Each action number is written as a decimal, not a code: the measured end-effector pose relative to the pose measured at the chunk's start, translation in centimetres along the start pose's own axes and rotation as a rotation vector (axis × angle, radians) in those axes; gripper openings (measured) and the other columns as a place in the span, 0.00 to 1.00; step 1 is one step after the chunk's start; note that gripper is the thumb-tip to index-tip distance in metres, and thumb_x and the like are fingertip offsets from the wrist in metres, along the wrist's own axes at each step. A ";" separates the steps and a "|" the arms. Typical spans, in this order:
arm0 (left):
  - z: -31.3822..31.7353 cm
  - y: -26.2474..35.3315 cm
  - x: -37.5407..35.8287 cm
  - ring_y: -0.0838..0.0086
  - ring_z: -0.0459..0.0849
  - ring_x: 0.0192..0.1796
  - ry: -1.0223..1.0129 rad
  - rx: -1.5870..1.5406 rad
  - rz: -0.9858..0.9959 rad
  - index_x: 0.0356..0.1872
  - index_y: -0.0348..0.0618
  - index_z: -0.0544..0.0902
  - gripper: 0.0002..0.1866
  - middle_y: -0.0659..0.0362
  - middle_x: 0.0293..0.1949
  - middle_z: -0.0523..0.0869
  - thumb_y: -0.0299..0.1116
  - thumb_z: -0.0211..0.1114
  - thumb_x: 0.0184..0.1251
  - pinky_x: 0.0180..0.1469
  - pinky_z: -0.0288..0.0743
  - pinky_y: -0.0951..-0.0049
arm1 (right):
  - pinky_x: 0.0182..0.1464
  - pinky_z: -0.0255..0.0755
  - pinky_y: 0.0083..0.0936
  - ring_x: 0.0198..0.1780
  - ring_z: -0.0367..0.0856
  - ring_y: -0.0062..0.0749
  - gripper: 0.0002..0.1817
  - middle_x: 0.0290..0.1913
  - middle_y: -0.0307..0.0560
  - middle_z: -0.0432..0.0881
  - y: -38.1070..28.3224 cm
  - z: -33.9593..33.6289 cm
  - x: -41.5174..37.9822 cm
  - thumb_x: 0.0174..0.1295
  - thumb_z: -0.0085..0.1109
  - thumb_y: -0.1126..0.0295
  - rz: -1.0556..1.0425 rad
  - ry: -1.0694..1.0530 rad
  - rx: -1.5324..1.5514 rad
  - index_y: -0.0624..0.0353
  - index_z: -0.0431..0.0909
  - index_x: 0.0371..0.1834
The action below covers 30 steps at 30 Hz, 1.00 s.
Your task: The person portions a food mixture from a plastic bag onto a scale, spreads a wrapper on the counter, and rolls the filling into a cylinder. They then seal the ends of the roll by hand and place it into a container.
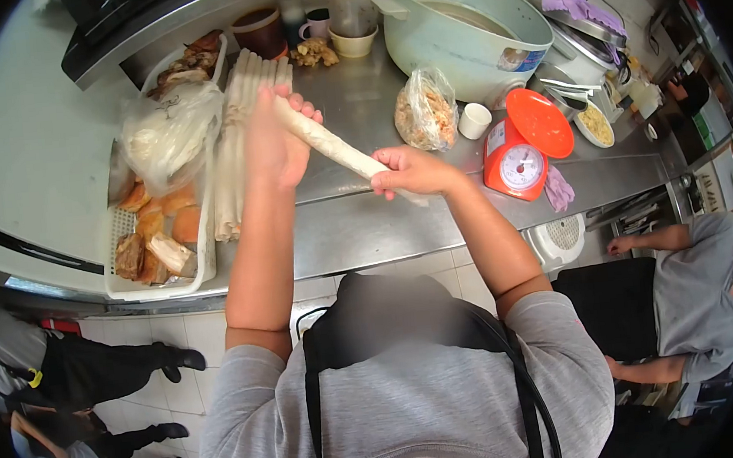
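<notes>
A long pale roll [333, 145] slants over the steel counter [339, 214], held at both ends. My left hand [279, 141], partly blurred, is closed round its upper end. At the lower end, my right hand [412, 171] wraps its fingers round the roll, and a thin clear wrapper tail sticks out past it. Several similar long pale rolls [237, 144] lie side by side on the counter, just left of and behind my left hand. A clear bag of orange-brown pieces [424, 112] stands beyond my right hand, beside a small white cup [475, 120].
A white basket [205, 274] of browned meat pieces is at the left, with a plastic bag [166, 146] above it. A red scale [513, 159] and large pot [454, 38] stand at the right. One co-worker [703, 287] is at far right; others are at left.
</notes>
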<state>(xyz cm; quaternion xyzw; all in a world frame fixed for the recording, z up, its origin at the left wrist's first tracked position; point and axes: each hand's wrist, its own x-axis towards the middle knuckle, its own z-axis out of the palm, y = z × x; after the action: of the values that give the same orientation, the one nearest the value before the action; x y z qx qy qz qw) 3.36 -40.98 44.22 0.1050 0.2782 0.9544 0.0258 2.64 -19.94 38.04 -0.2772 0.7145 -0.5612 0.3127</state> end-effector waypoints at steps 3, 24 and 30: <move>-0.7 0.2 -0.4 0.72 0.69 0.33 0.061 -0.020 0.096 0.35 0.45 0.69 0.11 0.62 0.27 0.70 0.42 0.45 0.66 0.42 0.64 0.67 | 0.33 0.68 0.19 0.29 0.75 0.22 0.17 0.32 0.42 0.77 -1.4 -1.2 -0.9 0.51 0.57 0.62 0.102 0.049 -0.295 0.62 0.73 0.39; -0.6 -6.1 -2.0 0.77 0.75 0.22 -0.382 0.666 -0.390 0.35 0.40 0.71 0.10 0.61 0.22 0.74 0.31 0.59 0.53 0.27 0.69 0.79 | 0.38 0.68 0.19 0.35 0.73 0.20 0.17 0.33 0.39 0.77 -14.0 -3.3 0.1 0.46 0.60 0.73 -0.309 0.156 -0.446 0.60 0.71 0.42; 2.4 -6.5 -0.5 0.81 0.75 0.25 -0.208 0.776 -0.080 0.37 0.39 0.72 0.10 0.63 0.28 0.76 0.29 0.59 0.54 0.28 0.71 0.80 | 0.40 0.67 0.17 0.36 0.71 0.20 0.23 0.37 0.39 0.72 -10.4 -1.4 -1.5 0.46 0.61 0.77 -0.297 0.379 -0.344 0.60 0.65 0.46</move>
<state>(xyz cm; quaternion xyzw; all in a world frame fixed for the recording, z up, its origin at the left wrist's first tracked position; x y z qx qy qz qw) 4.34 -34.31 42.65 0.1920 0.6177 0.7610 0.0496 2.99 -20.19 48.62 -0.3181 0.7962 -0.5134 0.0367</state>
